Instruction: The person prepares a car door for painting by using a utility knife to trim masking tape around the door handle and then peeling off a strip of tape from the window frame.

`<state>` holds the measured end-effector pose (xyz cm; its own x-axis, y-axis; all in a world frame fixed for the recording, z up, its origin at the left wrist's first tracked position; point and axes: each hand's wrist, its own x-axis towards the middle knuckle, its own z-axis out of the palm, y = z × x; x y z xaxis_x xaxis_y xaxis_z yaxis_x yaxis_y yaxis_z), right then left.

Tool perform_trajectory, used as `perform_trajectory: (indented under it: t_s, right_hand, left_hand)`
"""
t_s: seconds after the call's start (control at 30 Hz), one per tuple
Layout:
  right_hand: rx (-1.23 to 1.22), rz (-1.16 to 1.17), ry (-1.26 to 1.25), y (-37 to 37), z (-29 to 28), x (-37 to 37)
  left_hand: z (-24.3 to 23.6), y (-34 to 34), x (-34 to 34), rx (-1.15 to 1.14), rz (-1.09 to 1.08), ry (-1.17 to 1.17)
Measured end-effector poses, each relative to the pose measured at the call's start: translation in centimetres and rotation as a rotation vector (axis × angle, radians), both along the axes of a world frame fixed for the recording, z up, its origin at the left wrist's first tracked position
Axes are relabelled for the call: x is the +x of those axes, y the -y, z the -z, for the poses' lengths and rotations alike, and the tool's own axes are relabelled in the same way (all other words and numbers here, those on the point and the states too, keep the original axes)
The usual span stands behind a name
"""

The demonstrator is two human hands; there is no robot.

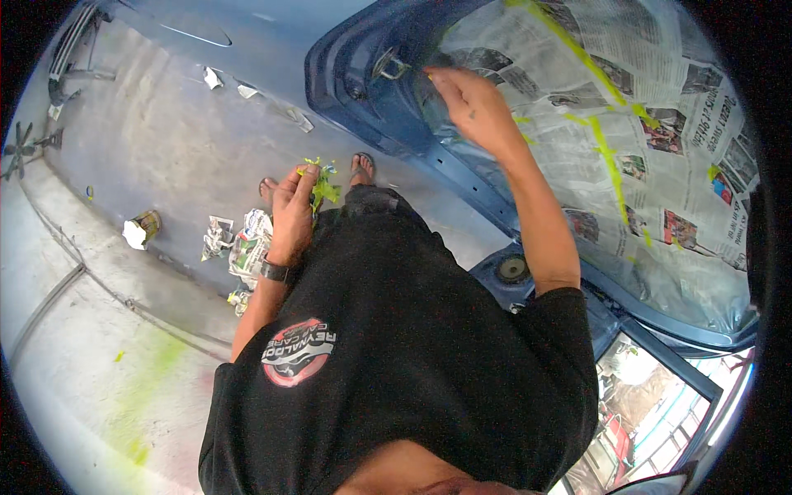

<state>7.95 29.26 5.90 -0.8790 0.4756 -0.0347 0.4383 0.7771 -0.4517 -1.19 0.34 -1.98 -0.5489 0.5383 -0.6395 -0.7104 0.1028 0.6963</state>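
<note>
Fingers of the left hand (pixel 290 216) pinch a crumpled wad of yellow-green tape (pixel 326 191), thumb pressed to forefinger; its ragged ends fan out beyond the tips. With so small a grip on so loose a wad, shreds could drop or cling to skin or cloth. Fingers of the right hand (pixel 478 111) are drawn nearly together, a small yellow fleck at the tips; whether they grip it cannot be told. Just left of them, a looped metal fitting (pixel 396 66) stands out from the blue panel (pixel 327 59), smooth and curved; a slip against the hard loop could graze a knuckle, and a fingernail could mark the finish. To the right of the same fingers spreads the masking sheet (pixel 660 190), newsprint and wrinkled clear film crossed by yellow tape strips (pixel 606 157); tugged sharply, the thin film could tear. Below and left of the left fingers lies crumpled newspaper (pixel 250 243); farther left, a rounded can (pixel 148 223) on the grey floor (pixel 140 99). Torn pale scraps (pixel 213 78) lie farther off, beyond the left fingers.
</note>
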Motion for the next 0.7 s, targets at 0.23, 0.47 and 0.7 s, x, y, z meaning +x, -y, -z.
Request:
perform_trajectory:
  t_s: [0.23,0.47,0.7]
  right_hand:
    - [0.166,-0.087,-0.084,-1.1,1.4,-0.1]
    - [0.383,-0.189,-0.119,-1.9,4.8,0.3]
    - [0.252,-0.226,-0.363,-2.1,6.1,0.4]
  left_hand:
    - [-0.6,-0.3,-0.3,-0.030,0.024,-0.037]
    - [0.4,0.2,-0.1,-0.069,0.049,-0.061]
    - [1.5,1.0,0.4,-0.159,0.100,-0.237]
